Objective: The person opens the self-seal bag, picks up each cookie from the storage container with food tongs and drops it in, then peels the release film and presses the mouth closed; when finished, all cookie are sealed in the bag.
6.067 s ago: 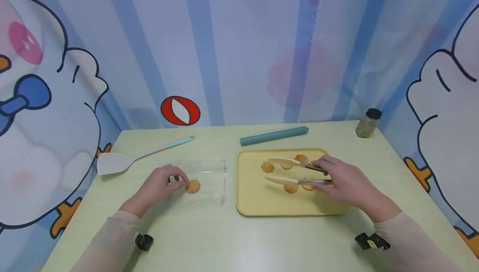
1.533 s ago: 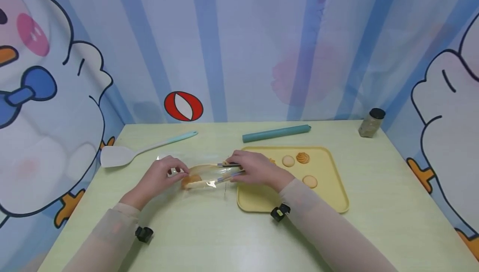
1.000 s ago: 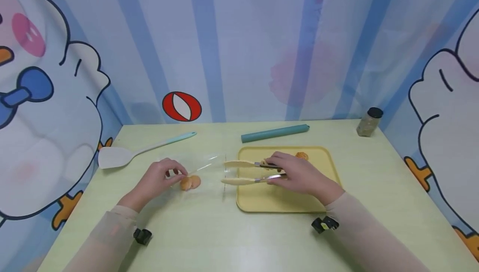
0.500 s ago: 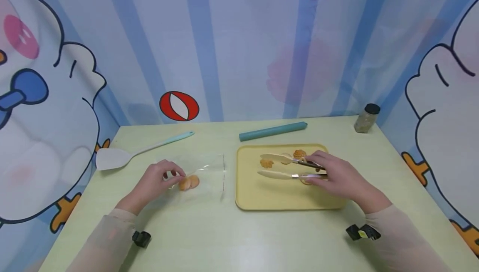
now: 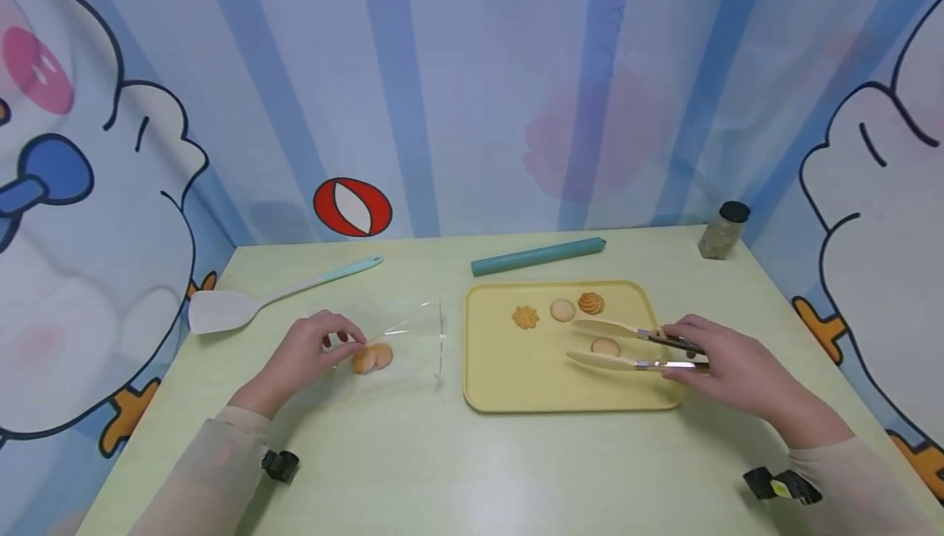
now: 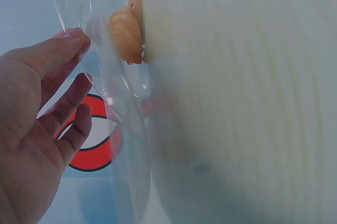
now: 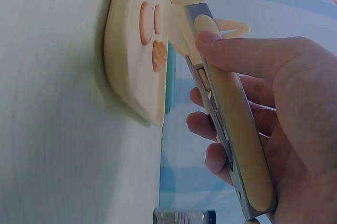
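"What's changed?"
"A swirl cookie point(image 5: 364, 360) has joined the round cookie point(image 5: 383, 356) in the clear bag point(image 5: 420, 335); the left hand point(image 5: 313, 352) pinches its edge"
"And the right hand point(image 5: 730, 364)?"
"Curled round the tongs point(image 5: 615, 363), back over the tray point(image 5: 516, 376), spread and empty; four cookies point(image 5: 563, 311) remain"

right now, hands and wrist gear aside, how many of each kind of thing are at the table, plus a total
Yellow tray: 1
Clear bag: 1
Cookies: 6 (4 on the tray, 2 in the bag)
Tongs: 1
Spatula: 1
Teal rod: 1
Jar: 1
Total: 12
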The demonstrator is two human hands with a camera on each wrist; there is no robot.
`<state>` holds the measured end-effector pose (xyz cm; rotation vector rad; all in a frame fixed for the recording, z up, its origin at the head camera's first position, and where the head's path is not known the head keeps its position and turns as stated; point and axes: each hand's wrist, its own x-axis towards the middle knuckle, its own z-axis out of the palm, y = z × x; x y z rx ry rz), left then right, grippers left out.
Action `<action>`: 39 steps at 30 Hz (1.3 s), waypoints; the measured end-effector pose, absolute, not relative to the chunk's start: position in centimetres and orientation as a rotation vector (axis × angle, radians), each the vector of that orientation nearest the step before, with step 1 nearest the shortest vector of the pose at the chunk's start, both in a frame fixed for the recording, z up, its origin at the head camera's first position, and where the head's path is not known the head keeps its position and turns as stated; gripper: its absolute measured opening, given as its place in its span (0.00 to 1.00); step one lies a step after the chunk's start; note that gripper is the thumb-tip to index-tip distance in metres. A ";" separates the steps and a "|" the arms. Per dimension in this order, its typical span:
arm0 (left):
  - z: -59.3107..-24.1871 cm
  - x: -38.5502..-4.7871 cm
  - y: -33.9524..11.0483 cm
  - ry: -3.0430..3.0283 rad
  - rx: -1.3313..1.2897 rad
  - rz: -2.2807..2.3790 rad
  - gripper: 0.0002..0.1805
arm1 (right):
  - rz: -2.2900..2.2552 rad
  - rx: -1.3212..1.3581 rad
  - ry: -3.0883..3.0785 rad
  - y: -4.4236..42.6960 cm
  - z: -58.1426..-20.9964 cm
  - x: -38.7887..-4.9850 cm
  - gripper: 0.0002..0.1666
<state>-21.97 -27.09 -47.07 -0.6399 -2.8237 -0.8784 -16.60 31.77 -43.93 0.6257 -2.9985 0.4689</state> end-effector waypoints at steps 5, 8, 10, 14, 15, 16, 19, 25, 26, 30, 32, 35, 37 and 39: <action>-47.0 -22.1 -27.0 -2.834 -0.641 -0.870 0.09 | 0.416 0.586 -3.010 33.2 -44.0 -16.1 0.32; -46.9 -22.2 -26.9 -2.832 -0.648 -0.869 0.09 | 0.402 0.576 -3.020 33.9 -43.9 -15.8 0.31; -46.9 -22.2 -26.8 -2.830 -0.651 -0.872 0.08 | 0.403 0.565 -3.030 34.1 -43.7 -15.6 0.30; -47.0 -22.2 -26.8 -2.833 -0.648 -0.886 0.08 | 0.400 0.557 -3.040 34.5 -43.4 -15.3 0.30; -47.0 -22.2 -26.8 -2.835 -0.646 -0.890 0.08 | 0.397 0.559 -3.041 34.6 -43.4 -15.3 0.30; -47.1 -22.2 -26.9 -2.837 -0.643 -0.891 0.08 | 0.395 0.561 -3.042 34.7 -43.4 -15.3 0.31; -47.1 -22.2 -26.9 -2.834 -0.644 -0.898 0.08 | 0.386 0.568 -3.046 34.9 -43.5 -15.3 0.32; -47.2 -22.1 -26.9 -2.828 -0.653 -0.898 0.08 | 0.417 0.591 -3.036 35.2 -43.7 -15.2 0.31; -47.2 -22.1 -26.9 -2.828 -0.653 -0.895 0.08 | 0.425 0.597 -3.034 35.2 -43.7 -15.2 0.31; -47.2 -22.1 -26.8 -2.827 -0.652 -0.898 0.08 | 0.430 0.592 -3.035 35.3 -43.8 -15.2 0.30; -47.2 -22.1 -26.8 -2.826 -0.654 -0.901 0.08 | 0.416 0.588 -3.032 35.2 -43.9 -15.2 0.30; -47.1 -22.1 -26.7 -2.823 -0.657 -0.900 0.08 | 0.399 0.586 -3.021 35.2 -44.1 -15.1 0.29; -47.1 -22.1 -26.7 -2.825 -0.655 -0.897 0.08 | 0.395 0.597 -3.009 35.1 -44.1 -15.1 0.28; -47.2 -22.1 -26.8 -2.828 -0.654 -0.898 0.07 | 0.401 0.602 -2.995 35.0 -44.1 -15.0 0.27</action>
